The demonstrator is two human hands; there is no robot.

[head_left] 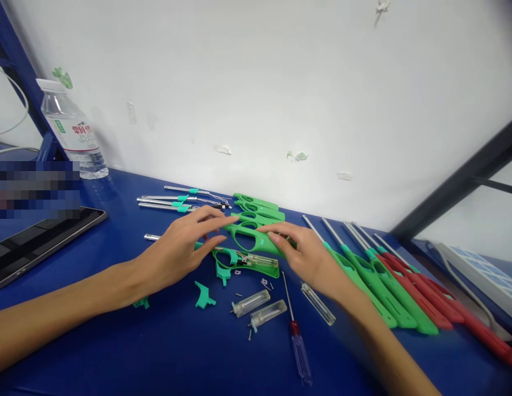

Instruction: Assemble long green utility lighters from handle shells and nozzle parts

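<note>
Over the blue table, my right hand (311, 256) pinches the wide end of a green lighter casing half (264, 245). My left hand (192, 236) is at the narrow end, with index finger and thumb around the tip; the exact thumb contact is unclear. Just below lies an opened green casing half (270, 269) containing a clear fuel tank (260, 260) and a metal tube (152, 237). A teal trigger (223, 273) sits at its lower edge, with another teal trigger (204, 295) nearer me. More green casing halves (260, 210) lie behind my hands.
Metal lighter tubes (161, 204) with wires lie back left. Clear tanks (251, 302), small screws (250, 334) and a screwdriver (299, 352) are in front. Whole green lighters (374, 291) and red lighters (425, 297) line the right. A bottle (76, 135) and phone (45, 242) stand left.
</note>
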